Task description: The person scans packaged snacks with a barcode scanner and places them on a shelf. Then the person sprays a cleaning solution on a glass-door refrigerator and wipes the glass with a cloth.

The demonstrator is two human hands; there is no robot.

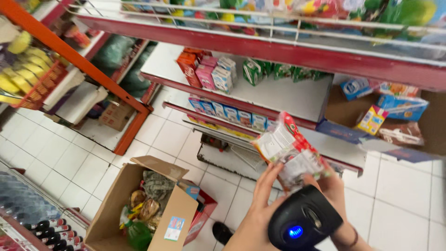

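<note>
Your left hand point(262, 204) grips a black scanner point(302, 221); your right hand point(332, 190) pinches a snack packet point(288, 146) near the shelf point(278, 95).

Open cardboard box point(139, 209) beside red shelves point(260, 51)

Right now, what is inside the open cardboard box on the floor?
The cardboard box holds mixed goods: a green bottle, shiny snack packets and a grey-green bundle. Whatever lies beneath them is covered, and the box's front wall hides the rest.
</note>
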